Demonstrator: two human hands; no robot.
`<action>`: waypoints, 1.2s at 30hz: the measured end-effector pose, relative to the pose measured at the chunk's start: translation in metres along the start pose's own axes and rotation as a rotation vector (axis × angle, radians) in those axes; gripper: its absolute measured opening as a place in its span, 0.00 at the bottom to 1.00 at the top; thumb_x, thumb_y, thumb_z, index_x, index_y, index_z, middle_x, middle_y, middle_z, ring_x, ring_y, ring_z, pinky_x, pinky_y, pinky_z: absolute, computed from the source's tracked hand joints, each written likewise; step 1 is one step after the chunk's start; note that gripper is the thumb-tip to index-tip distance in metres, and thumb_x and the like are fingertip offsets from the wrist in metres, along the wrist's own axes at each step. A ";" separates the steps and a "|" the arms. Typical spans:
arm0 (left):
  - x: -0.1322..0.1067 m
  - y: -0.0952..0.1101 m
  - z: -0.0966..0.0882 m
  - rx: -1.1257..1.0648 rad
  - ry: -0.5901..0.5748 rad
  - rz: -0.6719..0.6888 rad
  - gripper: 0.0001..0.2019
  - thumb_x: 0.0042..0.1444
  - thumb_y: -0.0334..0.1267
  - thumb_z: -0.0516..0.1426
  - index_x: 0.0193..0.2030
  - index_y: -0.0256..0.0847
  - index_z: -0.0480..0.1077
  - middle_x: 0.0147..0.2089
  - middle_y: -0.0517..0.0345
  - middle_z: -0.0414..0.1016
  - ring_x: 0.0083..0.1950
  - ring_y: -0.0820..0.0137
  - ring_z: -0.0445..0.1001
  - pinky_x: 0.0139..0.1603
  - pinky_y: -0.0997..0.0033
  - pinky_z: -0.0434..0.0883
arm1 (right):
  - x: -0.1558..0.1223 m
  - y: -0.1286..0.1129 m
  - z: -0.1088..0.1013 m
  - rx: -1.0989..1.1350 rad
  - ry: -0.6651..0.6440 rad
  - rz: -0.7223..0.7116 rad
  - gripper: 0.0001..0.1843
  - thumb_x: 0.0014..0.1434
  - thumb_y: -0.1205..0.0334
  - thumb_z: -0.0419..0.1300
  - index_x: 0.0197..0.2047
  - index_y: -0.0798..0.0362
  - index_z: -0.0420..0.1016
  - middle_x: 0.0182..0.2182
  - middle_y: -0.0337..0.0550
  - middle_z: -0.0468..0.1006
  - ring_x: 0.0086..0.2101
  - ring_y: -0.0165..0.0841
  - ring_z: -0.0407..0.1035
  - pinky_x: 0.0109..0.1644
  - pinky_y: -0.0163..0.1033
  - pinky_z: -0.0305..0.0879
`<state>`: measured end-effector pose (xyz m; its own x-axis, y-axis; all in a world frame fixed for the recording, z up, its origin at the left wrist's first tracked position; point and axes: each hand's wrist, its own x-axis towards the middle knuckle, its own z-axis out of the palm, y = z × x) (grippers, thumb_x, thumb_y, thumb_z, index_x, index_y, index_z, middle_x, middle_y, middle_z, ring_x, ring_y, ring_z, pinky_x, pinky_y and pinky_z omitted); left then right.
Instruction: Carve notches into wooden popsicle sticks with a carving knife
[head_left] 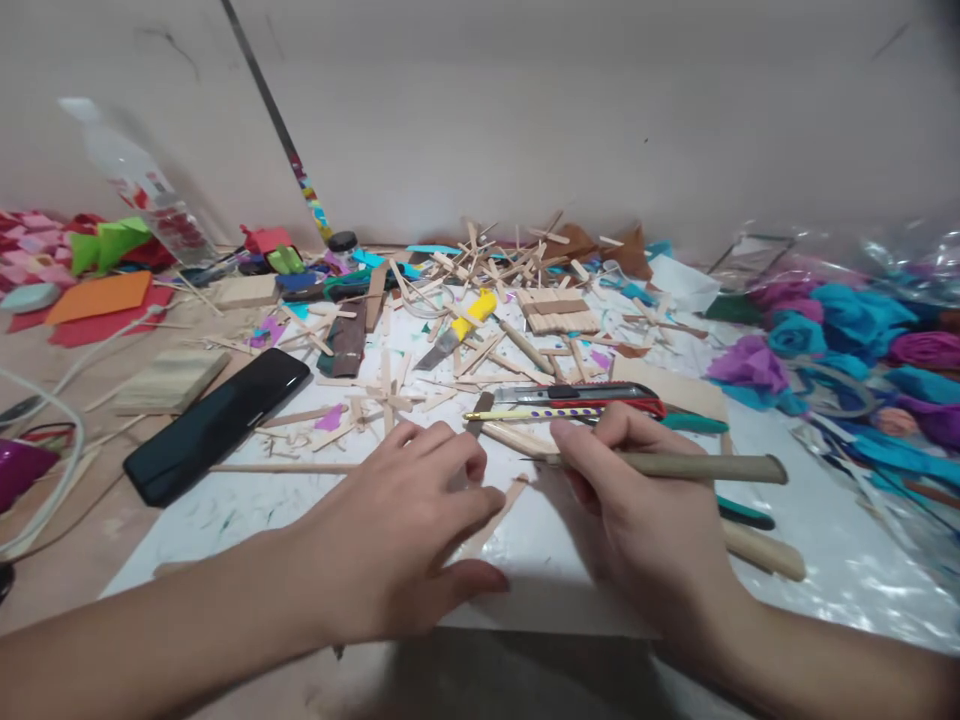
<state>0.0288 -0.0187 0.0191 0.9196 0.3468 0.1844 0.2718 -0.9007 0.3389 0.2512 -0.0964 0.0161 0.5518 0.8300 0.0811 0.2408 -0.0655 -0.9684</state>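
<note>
My left hand (405,510) lies palm down over the white paper (525,600), fingers loosely bent and thumb apart. A flat wooden craft stick (499,515) lies by its fingertips, partly covered; whether they press on it I cannot tell. My right hand (652,515) grips a slim wooden-handled carving tool (712,466), its thin metal tip pointing left just above the stick. Beyond the hands are a red and black utility knife (577,393) and a yellow patterned pencil (532,412). Teal handles (742,512) and another wooden handle (769,550) stick out beside my right hand.
A black phone (217,425) rests at left near a wood block (172,380). Farther back lie a yellow utility knife (472,314) and a heap of sticks (495,265). A plastic bottle (150,190) leans by the wall; coloured crepe paper (855,315) is piled at right.
</note>
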 end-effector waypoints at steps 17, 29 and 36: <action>0.004 -0.002 -0.016 0.086 0.030 -0.110 0.17 0.80 0.42 0.54 0.40 0.41 0.79 0.43 0.52 0.79 0.45 0.60 0.77 0.50 0.55 0.68 | -0.008 0.000 0.009 0.078 -0.039 -0.057 0.30 0.61 0.45 0.74 0.19 0.45 0.64 0.15 0.35 0.66 0.20 0.31 0.58 0.25 0.40 0.56; 0.002 -0.021 0.005 0.093 0.035 0.039 0.28 0.76 0.57 0.64 0.67 0.34 0.80 0.83 0.32 0.67 0.84 0.39 0.66 0.83 0.26 0.66 | -0.003 -0.003 0.007 -0.158 -0.084 -0.067 0.27 0.61 0.52 0.71 0.17 0.45 0.63 0.16 0.37 0.65 0.22 0.32 0.57 0.26 0.42 0.54; -0.001 -0.017 0.015 0.037 0.063 -0.022 0.33 0.74 0.58 0.65 0.71 0.30 0.79 0.85 0.29 0.61 0.86 0.36 0.63 0.85 0.25 0.63 | -0.002 -0.011 0.013 -0.319 -0.277 -0.127 0.23 0.62 0.56 0.66 0.20 0.46 0.61 0.18 0.36 0.65 0.22 0.32 0.60 0.26 0.38 0.60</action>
<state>0.0276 -0.0078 -0.0004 0.8938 0.3818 0.2354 0.3035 -0.9012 0.3095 0.2372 -0.0897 0.0237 0.2771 0.9569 0.0866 0.5513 -0.0846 -0.8300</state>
